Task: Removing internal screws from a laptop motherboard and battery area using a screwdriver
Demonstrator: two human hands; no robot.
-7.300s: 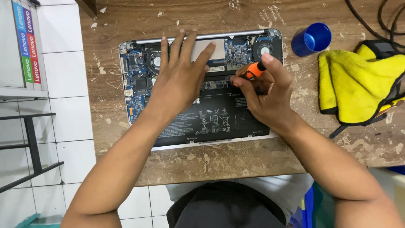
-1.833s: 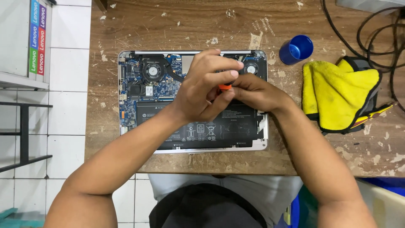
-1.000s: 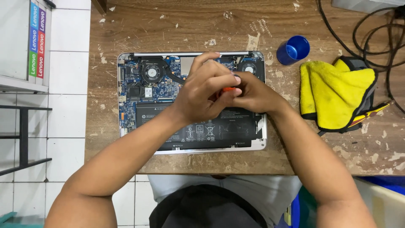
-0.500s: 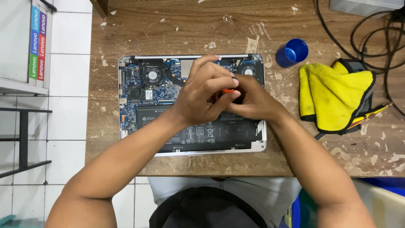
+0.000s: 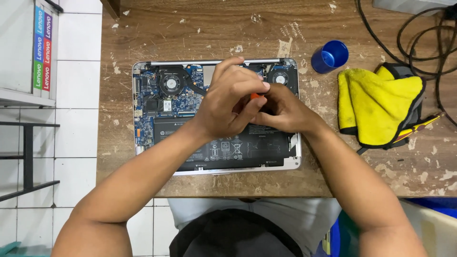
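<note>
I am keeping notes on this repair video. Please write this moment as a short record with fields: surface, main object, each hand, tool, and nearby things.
surface: worn wooden table
main object: opened laptop, bottom cover off, blue board, two fans and black battery showing
left hand: over the laptop's middle, fingers curled at the orange tool
right hand: beside the left, also at the tool
tool: small orange-handled tool, mostly hidden; tip not visible
nearby things: blue cup, yellow cloth, black cables

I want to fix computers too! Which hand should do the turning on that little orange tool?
Probably the right hand: the orange tool sits at its fingertips over the open laptop. The left hand lies cupped over the tool, better placed for steadying.
</note>
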